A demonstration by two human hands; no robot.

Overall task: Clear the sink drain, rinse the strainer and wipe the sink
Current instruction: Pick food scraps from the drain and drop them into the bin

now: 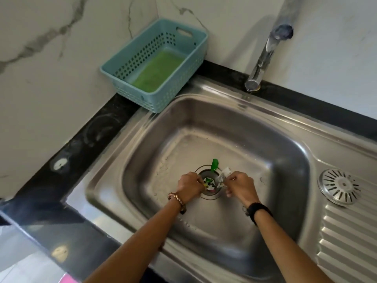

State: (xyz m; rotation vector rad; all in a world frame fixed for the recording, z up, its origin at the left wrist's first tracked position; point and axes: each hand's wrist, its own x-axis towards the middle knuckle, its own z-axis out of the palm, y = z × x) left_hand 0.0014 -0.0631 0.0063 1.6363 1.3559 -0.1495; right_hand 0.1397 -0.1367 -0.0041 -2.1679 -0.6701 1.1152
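Both my hands are down in the steel sink [265, 152], over the open drain [210, 183]. The drain holds small scraps of green, white and pink litter. My left hand [188, 185] pinches at a scrap on the drain's left rim. My right hand [240, 186] is closed on a crumpled whitish wrapper scrap [224, 174] at the drain's right side. A green leaf-like piece [214, 164] lies on the far rim of the drain. The round metal strainer [339, 186] lies on the ribbed drainboard to the right of the basin.
A chrome tap [265, 56] stands at the back, with no water running. A teal perforated basket [157, 64] with a green scrub pad [159, 72] inside sits at the back-left corner on the black counter [67, 170]. Marble wall tiles rise behind.
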